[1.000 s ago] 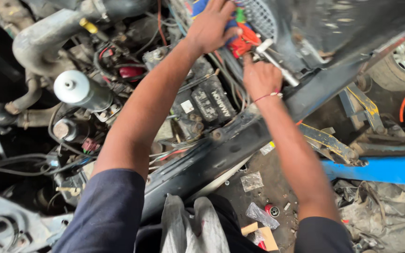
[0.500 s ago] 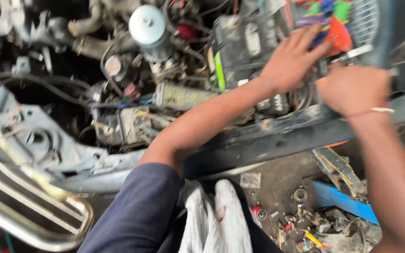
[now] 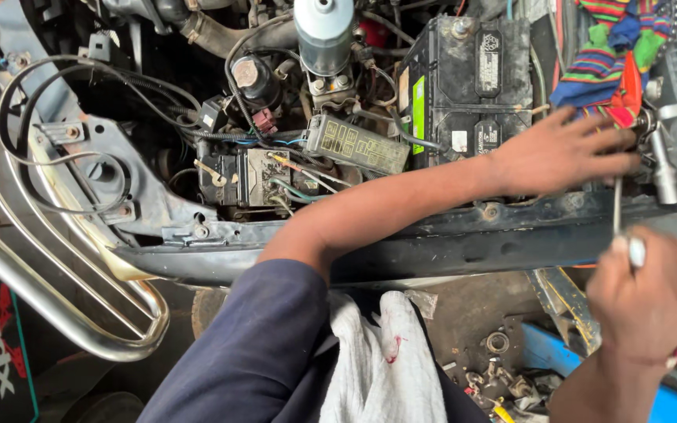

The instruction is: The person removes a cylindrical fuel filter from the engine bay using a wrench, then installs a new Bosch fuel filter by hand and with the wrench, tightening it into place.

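**Engine bay, both hands at the right-hand fitting**

Left hand (image 3: 562, 153): reaching across the bay from the lower left, fingers spread and lying flat, fingertips at the metal fitting (image 3: 662, 160) on the right edge. Not wrapped round anything visible. Navy sleeve pushed up above the elbow.

Right hand (image 3: 652, 301): closed in a fist round the bottom end of a thin steel rod (image 3: 617, 205). Rod standing near upright, running from the fist up to the fitting. Top end partly hidden behind the left fingertips; can't tell how it seats.

Surface: no bench, just the open bay of a vehicle. Black front crossmember (image 3: 464, 247) running left to right under the left forearm. Behind it:
- black battery (image 3: 468, 86), just beyond the left wrist
- fuse box (image 3: 356, 145) with loose coloured wires, left of the battery
- silver canister (image 3: 324, 31) upright at top centre
- hoses and black cable loops over on the left

Striped rag (image 3: 609, 55) bunched at top right, just above the left fingers. White cloth (image 3: 381, 360) hanging at the person's front, small red stain on it.

Room: workshop floor below the crossmember, dirty, scattered with washers and small parts (image 3: 503, 376). Blue panel (image 3: 558, 356) at lower right. Chrome bull bar (image 3: 56, 301) curving along the lower left.
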